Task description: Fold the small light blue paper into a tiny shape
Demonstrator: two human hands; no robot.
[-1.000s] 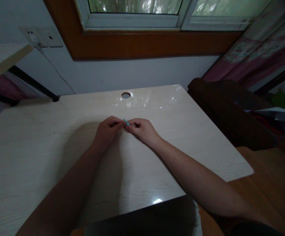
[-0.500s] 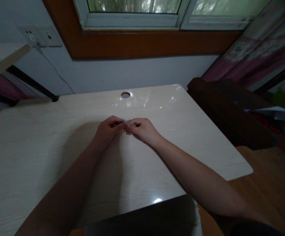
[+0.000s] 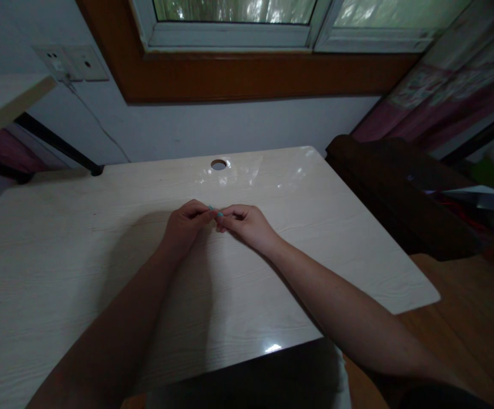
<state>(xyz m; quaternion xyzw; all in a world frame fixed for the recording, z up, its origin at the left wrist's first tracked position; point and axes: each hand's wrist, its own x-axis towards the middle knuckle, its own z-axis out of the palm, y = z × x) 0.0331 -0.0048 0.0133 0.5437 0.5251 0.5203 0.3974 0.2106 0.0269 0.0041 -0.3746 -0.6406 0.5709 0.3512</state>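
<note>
Over the middle of the pale wood-grain table [image 3: 298, 272], my two hands meet at the fingertips. A small light-blue, thin piece [image 3: 220, 214] shows between them; it is too small and too covered to tell its kind. My left hand [image 3: 186, 223] pinches it from the left with thumb and forefinger. From the right, my right hand [image 3: 247, 223] closes thumb and fingers on the same piece. Most of it is hidden behind the fingertips, with only blue bits visible.
A round cable hole [image 3: 218, 165] is near the table's back edge. On the left, a shelf [image 3: 8, 102] stands on black legs [image 3: 59, 145]. A white cord [image 3: 97, 122] runs down from the wall socket [image 3: 55, 61]. Dark wooden furniture [image 3: 383, 187] adjoins the right side.
The blue piece, earlier seen as a slanted strip between the fingertips, now shows as two small bits, more covered by the fingers. Both hands stay in nearly the same place.
</note>
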